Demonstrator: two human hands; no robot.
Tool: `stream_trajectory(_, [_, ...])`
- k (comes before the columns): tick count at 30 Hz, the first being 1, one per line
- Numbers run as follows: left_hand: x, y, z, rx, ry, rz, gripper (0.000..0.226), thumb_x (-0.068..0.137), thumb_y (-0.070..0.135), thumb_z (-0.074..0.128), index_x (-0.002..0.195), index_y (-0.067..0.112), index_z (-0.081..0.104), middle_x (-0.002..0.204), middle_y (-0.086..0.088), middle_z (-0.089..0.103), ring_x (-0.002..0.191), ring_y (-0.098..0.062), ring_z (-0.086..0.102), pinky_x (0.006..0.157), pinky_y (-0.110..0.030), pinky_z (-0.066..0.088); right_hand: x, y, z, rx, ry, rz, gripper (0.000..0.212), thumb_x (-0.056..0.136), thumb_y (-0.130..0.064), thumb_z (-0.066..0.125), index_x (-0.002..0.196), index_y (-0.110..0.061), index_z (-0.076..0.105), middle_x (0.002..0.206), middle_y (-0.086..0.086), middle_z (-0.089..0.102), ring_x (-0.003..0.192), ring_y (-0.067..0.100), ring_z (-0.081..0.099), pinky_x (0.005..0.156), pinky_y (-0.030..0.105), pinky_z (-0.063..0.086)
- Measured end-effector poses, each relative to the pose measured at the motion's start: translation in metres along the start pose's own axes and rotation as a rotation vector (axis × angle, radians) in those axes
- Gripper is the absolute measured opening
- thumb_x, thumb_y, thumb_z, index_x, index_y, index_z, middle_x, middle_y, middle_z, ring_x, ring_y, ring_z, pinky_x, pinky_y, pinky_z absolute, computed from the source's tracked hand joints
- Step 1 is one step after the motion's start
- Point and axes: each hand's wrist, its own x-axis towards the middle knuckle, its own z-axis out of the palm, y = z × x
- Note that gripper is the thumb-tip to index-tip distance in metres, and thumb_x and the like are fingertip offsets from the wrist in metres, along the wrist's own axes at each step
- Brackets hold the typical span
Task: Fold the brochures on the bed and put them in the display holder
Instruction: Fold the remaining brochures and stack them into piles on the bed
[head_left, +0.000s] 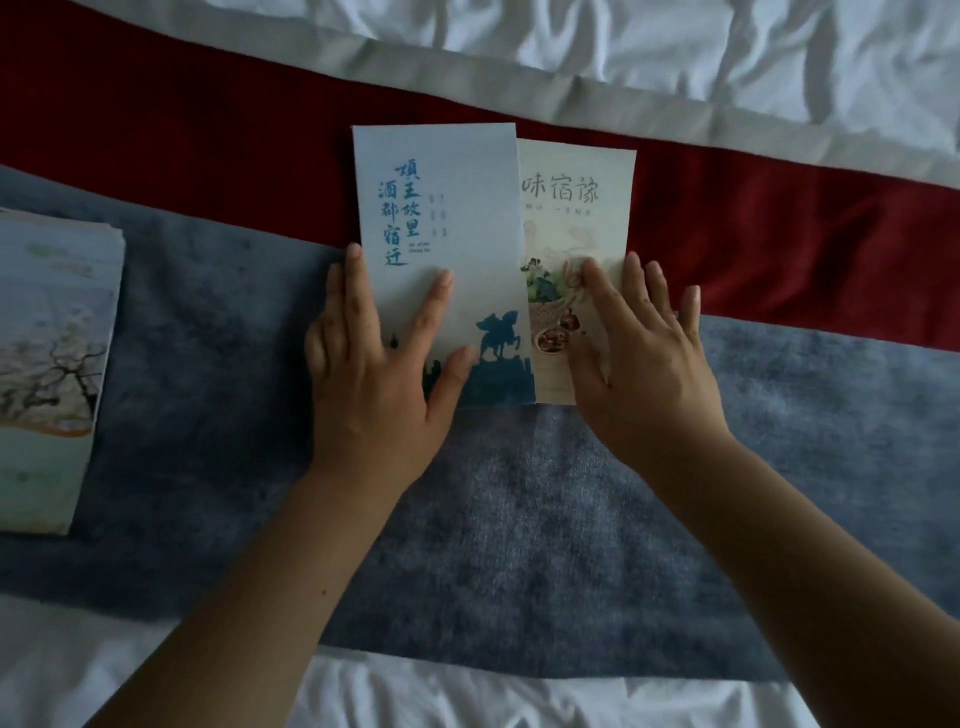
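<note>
obstacle: 1 brochure stack (52, 364), left edge | free: blue blanket (810, 405), right side

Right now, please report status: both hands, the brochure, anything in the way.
Left hand flat on blue panel, right hand flat on cream panel. Brochure lies on bed, blue panel over cream. Nothing blocking; stack of brochures apart at left.

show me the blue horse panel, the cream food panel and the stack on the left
blue horse panel (467, 218): head view, pale area beside its title
cream food panel (576, 228): head view, just below its title
stack (62, 364): head view, top sheet's tree picture
</note>
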Motion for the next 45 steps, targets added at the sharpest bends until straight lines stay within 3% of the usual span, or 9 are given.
stream_trajectory(6, [0.004, 0.003, -0.001, -0.252, 0.035, -0.036, 0.062, 0.103, 0.044, 0.045, 0.159, 0.019, 0.038, 0.169, -0.024, 0.01, 0.154, -0.04, 0.022, 0.122, -0.049, 0.027, 0.011, -0.048, -0.006, 0.239, 0.033, 0.232, 0.053, 0.111, -0.038, 0.025, 0.162, -0.024, 0.027, 0.167, 0.006, 0.027, 0.157, 0.024, 0.012, 0.128, 0.041, 0.006])
stream_trajectory(11, [0.01, 0.011, -0.003, -0.437, 0.076, -0.187, 0.048, 0.103, 0.024, 0.056, 0.151, 0.018, 0.051, 0.168, -0.022, 0.013, 0.157, -0.037, 0.018, 0.123, -0.052, 0.034, 0.026, -0.1, 0.01, 0.268, -0.018, 0.193, 0.056, 0.107, -0.036, 0.039, 0.161, -0.025, 0.028, 0.166, 0.007, 0.031, 0.156, 0.029, 0.016, 0.126, 0.042, 0.015])
stream_trajectory(15, [0.011, -0.003, -0.013, -0.417, 0.121, -0.199, 0.049, 0.099, 0.02, 0.051, 0.148, 0.019, 0.056, 0.165, -0.023, 0.023, 0.153, -0.039, 0.024, 0.12, -0.054, 0.036, 0.019, -0.104, 0.017, 0.204, 0.069, 0.092, 0.054, 0.101, -0.027, 0.056, 0.153, -0.021, 0.044, 0.146, 0.0, 0.053, 0.135, 0.031, 0.054, 0.099, 0.05, 0.054])
stream_trajectory(20, [0.01, -0.035, -0.04, -0.252, 0.15, -0.22, 0.051, 0.093, 0.035, 0.043, 0.136, 0.022, 0.066, 0.159, -0.009, 0.042, 0.137, -0.042, 0.042, 0.105, -0.057, 0.044, 0.007, -0.145, 0.028, 0.323, 0.1, -0.04, 0.04, 0.1, -0.026, 0.063, 0.139, -0.019, 0.062, 0.13, -0.004, 0.064, 0.097, 0.015, 0.07, 0.08, 0.018, 0.05])
stream_trajectory(25, [-0.01, -0.105, -0.068, -0.153, 0.26, -0.281, 0.041, 0.091, 0.029, 0.061, 0.13, 0.02, 0.07, 0.152, -0.011, 0.052, 0.132, -0.048, 0.047, 0.1, -0.064, 0.043, 0.003, -0.222, 0.045, 0.503, 0.033, -0.087, 0.04, 0.096, -0.018, 0.066, 0.136, -0.025, 0.066, 0.13, -0.012, 0.067, 0.098, 0.006, 0.068, 0.081, 0.002, 0.047])
stream_trajectory(29, [-0.032, -0.169, -0.091, -0.049, 0.331, -0.27, 0.036, 0.094, 0.028, 0.064, 0.126, 0.016, 0.072, 0.148, -0.012, 0.055, 0.136, -0.05, 0.046, 0.103, -0.068, 0.042, -0.006, -0.283, 0.067, 0.614, -0.024, -0.165, 0.034, 0.098, -0.013, 0.06, 0.125, -0.03, 0.072, 0.113, -0.007, 0.069, 0.09, 0.006, 0.07, 0.078, 0.012, 0.053])
stream_trajectory(32, [-0.045, -0.209, -0.099, -0.026, 0.33, -0.303, 0.035, 0.098, 0.03, 0.059, 0.128, 0.015, 0.071, 0.149, -0.011, 0.055, 0.136, -0.047, 0.047, 0.102, -0.065, 0.044, -0.014, -0.316, 0.088, 0.54, -0.079, -0.22, 0.046, 0.091, -0.003, 0.055, 0.131, -0.023, 0.069, 0.125, 0.003, 0.064, 0.099, 0.021, 0.071, 0.088, 0.031, 0.059])
stream_trajectory(41, [-0.062, -0.255, -0.086, -0.09, 0.226, -0.27, 0.038, 0.104, 0.031, 0.052, 0.136, 0.016, 0.065, 0.153, -0.007, 0.053, 0.141, -0.043, 0.046, 0.107, -0.063, 0.044, -0.036, -0.343, 0.101, 0.335, -0.191, -0.231, 0.055, 0.088, 0.001, 0.061, 0.139, -0.02, 0.061, 0.163, 0.018, 0.029, 0.131, 0.037, 0.054, 0.104, 0.036, 0.051])
stream_trajectory(45, [-0.07, -0.259, -0.092, -0.015, 0.077, -0.208, 0.05, 0.104, 0.036, 0.05, 0.146, 0.011, 0.056, 0.16, -0.01, 0.044, 0.149, -0.047, 0.034, 0.115, -0.057, 0.039, -0.026, -0.347, 0.094, 0.086, -0.273, -0.253, 0.08, 0.094, -0.011, 0.069, 0.16, -0.025, 0.025, 0.168, 0.012, -0.024, 0.156, 0.036, -0.017, 0.125, 0.046, 0.016])
